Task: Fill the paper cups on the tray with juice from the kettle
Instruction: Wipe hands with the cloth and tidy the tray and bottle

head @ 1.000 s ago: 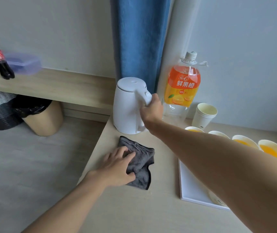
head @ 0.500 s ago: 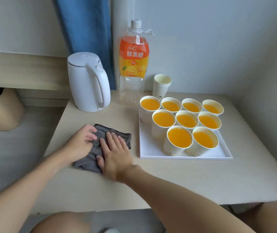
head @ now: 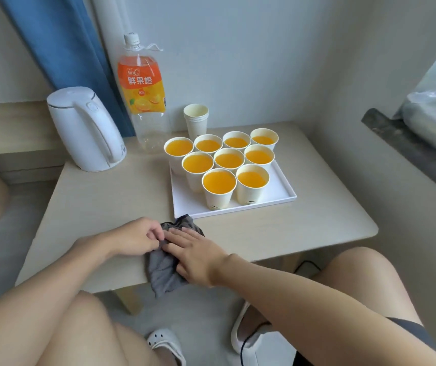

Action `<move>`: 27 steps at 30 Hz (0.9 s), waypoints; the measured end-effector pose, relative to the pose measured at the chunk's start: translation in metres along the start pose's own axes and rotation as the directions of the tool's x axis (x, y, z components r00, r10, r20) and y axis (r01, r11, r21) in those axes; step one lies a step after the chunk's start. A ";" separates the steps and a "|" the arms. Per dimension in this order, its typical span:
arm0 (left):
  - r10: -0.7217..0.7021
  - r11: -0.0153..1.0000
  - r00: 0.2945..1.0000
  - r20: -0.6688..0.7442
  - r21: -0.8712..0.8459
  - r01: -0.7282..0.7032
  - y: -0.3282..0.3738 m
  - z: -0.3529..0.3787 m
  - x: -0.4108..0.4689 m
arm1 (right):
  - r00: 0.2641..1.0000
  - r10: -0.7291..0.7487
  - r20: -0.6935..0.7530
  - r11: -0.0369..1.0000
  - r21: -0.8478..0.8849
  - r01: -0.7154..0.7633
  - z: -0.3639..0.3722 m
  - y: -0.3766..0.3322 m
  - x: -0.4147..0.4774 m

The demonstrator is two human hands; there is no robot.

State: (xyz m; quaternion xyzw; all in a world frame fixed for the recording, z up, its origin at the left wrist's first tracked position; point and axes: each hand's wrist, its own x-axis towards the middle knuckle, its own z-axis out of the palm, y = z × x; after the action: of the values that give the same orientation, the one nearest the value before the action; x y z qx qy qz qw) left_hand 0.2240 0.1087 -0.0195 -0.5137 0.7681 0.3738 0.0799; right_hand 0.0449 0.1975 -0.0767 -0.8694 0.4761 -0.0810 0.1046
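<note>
Cups (head: pixel 219 182) on tray (head: pixel 285 192) brimming orange; left hand (head: pixel 135 237) pinches cloth (head: pixel 164 268), right hand (head: pixel 195 256) flat.

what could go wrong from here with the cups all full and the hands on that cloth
The nine paper cups are filled close to their rims and packed tight on the tray, so a nudge to the table may slop juice. The grey cloth already hangs over the near table edge under the left hand and right hand; it could slide to the floor.
</note>
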 end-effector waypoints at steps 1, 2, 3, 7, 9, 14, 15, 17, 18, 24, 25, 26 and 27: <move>0.004 1.000 1.000 -0.001 -0.029 -0.004 0.007 0.005 -0.001 | 1.000 0.000 -0.005 1.000 0.009 0.000 -0.001 0.005 -0.008; 0.009 0.999 1.000 -0.009 -0.047 -0.009 0.015 0.011 -0.001 | 1.000 0.006 -0.010 1.000 0.009 -0.006 -0.003 0.010 -0.018; 0.019 0.999 1.000 -0.021 -0.044 -0.020 0.023 0.016 -0.001 | 1.000 0.020 -0.018 1.000 0.011 -0.020 -0.006 0.016 -0.027; 0.074 0.997 0.991 -0.107 0.038 -0.070 0.054 0.032 0.003 | 0.995 0.099 -0.028 0.995 0.002 -0.099 -0.017 0.044 -0.062; 0.100 0.994 0.987 -0.127 0.059 -0.094 0.069 0.040 0.008 | 0.990 0.140 -0.022 0.990 -0.011 -0.140 -0.023 0.060 -0.079; 0.145 0.982 0.982 -0.120 0.139 -0.128 0.105 0.053 0.016 | 0.972 0.232 -0.022 0.972 -0.024 -0.233 -0.037 0.091 -0.107; 0.158 0.978 0.981 -0.111 0.158 -0.139 0.112 0.056 0.017 | 0.966 0.257 -0.020 0.966 -0.028 -0.258 -0.038 0.097 -0.112; 0.182 0.970 0.980 -0.087 0.180 -0.164 0.124 0.062 0.022 | 0.953 0.304 -0.012 0.952 -0.031 -0.304 -0.040 0.107 -0.120; 0.191 0.965 0.979 -0.073 0.198 -0.174 0.130 0.065 0.024 | 0.944 0.329 -0.008 0.944 -0.027 -0.329 -0.042 0.112 -0.124; 0.147 0.869 0.988 0.049 0.471 -0.153 0.170 0.068 0.038 | 0.871 0.491 0.008 0.871 -0.016 -0.490 -0.054 0.146 -0.159; 0.134 0.848 0.988 0.074 0.508 -0.153 0.176 0.067 0.040 | 0.847 0.532 0.012 0.847 -0.011 -0.532 -0.057 0.153 -0.166; 0.121 0.826 0.988 0.094 0.543 -0.152 0.182 0.068 0.042 | 0.819 0.574 0.012 0.819 0.000 -0.574 -0.061 0.160 -0.174; 0.111 0.802 0.988 0.105 0.578 -0.152 0.187 0.069 0.043 | 0.787 0.617 0.008 0.787 0.012 -0.617 -0.065 0.167 -0.181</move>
State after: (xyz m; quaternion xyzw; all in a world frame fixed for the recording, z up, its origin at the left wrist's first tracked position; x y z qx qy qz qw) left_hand 0.0272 0.1587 0.0020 -0.3971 0.8764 0.1413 0.2330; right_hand -0.2023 0.2559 -0.0649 -0.6657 0.7331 -0.0441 0.1323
